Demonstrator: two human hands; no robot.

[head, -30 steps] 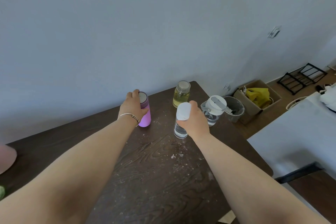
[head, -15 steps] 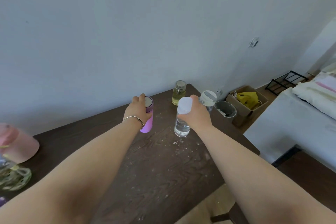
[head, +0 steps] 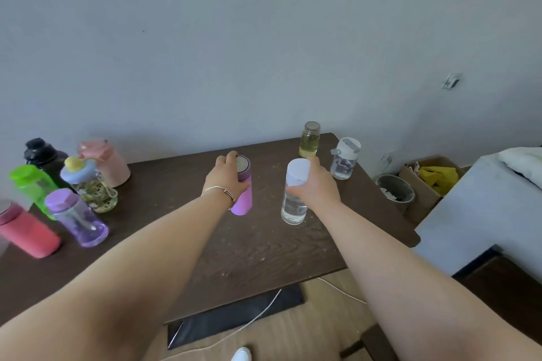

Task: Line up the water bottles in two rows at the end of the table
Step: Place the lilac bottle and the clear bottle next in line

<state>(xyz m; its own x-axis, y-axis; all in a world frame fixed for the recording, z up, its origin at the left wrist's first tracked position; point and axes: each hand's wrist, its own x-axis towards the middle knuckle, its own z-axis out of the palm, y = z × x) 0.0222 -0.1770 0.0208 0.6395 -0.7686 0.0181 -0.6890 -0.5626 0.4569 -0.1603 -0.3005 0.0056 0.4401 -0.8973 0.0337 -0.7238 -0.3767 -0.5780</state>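
Note:
My left hand point(head: 227, 177) grips a purple bottle point(head: 243, 199) near its top; the bottle stands on the dark wooden table point(head: 249, 246). My right hand point(head: 315, 184) grips a clear bottle with a white cap point(head: 293, 205), upright on the table to the right of the purple one. Behind them, at the table's far right end, stand a yellow-liquid bottle with a metal lid point(head: 308, 141) and a clear bottle with a white flip cap point(head: 342, 160). Several more bottles cluster at the left: black point(head: 44, 155), pink point(head: 107, 163), green point(head: 33, 187), floral with blue lid point(head: 89, 187), lilac point(head: 77, 218), red point(head: 28, 233).
A grey wall runs behind the table. Right of the table's end sit a bin point(head: 396, 192), a cardboard box with a yellow bag point(head: 431, 177) and a bed point(head: 492, 208). A dark mat point(head: 234, 319) and a white cable point(head: 264, 313) lie on the floor.
The view has swung left and pulled back, so the cluster of bottles at the left has come into sight. Both hands keep their hold on the same bottles.

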